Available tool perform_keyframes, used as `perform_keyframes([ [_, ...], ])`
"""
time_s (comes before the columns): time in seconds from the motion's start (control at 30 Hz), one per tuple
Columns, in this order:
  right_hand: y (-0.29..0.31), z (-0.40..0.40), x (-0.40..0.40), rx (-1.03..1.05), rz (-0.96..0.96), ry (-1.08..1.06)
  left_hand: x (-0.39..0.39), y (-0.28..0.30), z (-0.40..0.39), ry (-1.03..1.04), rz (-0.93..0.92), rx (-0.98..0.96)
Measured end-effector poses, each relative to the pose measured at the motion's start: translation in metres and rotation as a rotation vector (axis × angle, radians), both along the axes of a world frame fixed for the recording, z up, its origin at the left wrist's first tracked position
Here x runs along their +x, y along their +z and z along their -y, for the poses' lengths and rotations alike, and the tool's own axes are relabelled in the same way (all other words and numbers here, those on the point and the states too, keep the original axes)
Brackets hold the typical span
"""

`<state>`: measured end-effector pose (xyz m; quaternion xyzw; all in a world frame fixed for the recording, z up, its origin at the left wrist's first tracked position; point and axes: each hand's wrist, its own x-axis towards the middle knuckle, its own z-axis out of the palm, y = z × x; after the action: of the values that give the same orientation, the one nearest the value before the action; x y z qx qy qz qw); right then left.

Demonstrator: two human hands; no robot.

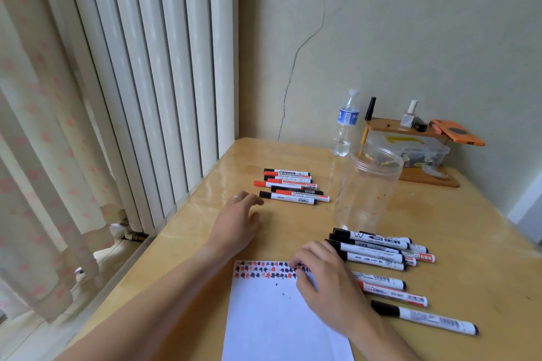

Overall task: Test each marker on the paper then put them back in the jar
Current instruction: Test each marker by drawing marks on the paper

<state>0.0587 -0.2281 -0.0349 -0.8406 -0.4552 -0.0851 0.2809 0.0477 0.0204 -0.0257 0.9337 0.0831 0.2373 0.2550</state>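
A white paper (278, 316) lies at the table's near edge, with rows of red and black marks along its top. My right hand (325, 275) rests on those rows with fingers curled round a white marker that is mostly hidden. My left hand (237, 223) hovers open over the table, fingertips just short of a far pile of red and black markers (290, 187). A clear plastic jar (366, 190) stands upright and holds nothing. A second pile of markers (378, 249) lies in front of the jar, right of my right hand. Three loose markers (425, 318) lie nearer.
A water bottle (344, 126) stands at the back by the wall. Beside it a small wooden shelf (404, 126) carries a nail polish bottle (409, 117) and an orange case (457, 132) above a clear plastic box (416, 149). A white radiator (146, 67) flanks the table's left edge.
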Motion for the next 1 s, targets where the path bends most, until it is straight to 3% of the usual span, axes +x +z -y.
perform_keyframes([
  [0.23, -0.004, 0.000, 0.002, 0.004, 0.017, 0.014, 0.055, -0.001, -0.013, 0.102, -0.109, 0.143],
  [0.47, -0.002, 0.000, 0.000, 0.000, 0.009, 0.018, 0.051, 0.000, -0.016, 0.077, -0.036, 0.076],
  [0.73, 0.002, 0.001, -0.004, 0.053, 0.033, -0.007, -0.008, 0.016, -0.012, 0.072, 0.083, -0.092],
  [1.0, 0.015, 0.000, -0.019, 0.215, 0.378, -0.024, -0.087, 0.004, 0.015, -0.133, 0.168, -0.040],
])
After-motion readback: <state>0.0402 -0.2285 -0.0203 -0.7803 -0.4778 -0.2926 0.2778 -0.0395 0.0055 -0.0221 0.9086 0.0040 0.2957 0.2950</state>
